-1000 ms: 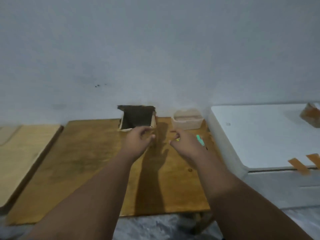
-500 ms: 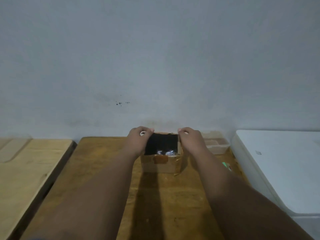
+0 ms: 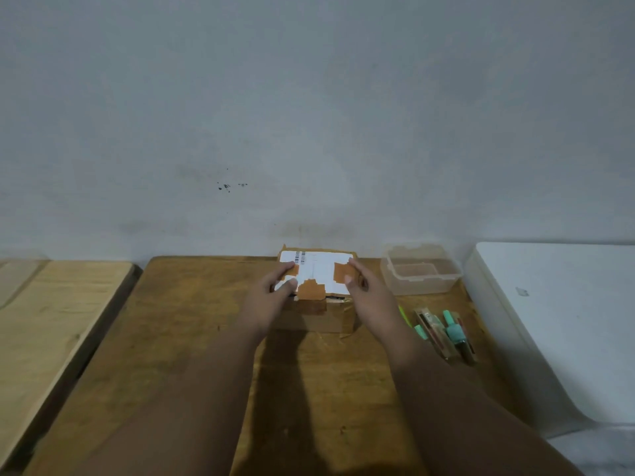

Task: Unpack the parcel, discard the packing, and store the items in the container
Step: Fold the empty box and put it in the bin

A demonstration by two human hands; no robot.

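Pressing hands [image 3: 319, 295] on parcel [image 3: 318, 292], barcode label [image 3: 314, 267] illegible

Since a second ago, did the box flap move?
Yes. The cardboard box still sits against the wall, but its top flap has come down shut.

We see a plain domestic room, bare scuffed grey wall [image 3: 309, 115], worn wooden table [image 3: 192, 338], pale plank bench [image 3: 51, 310] alongside, white appliance-like unit [image 3: 567, 321] at right.
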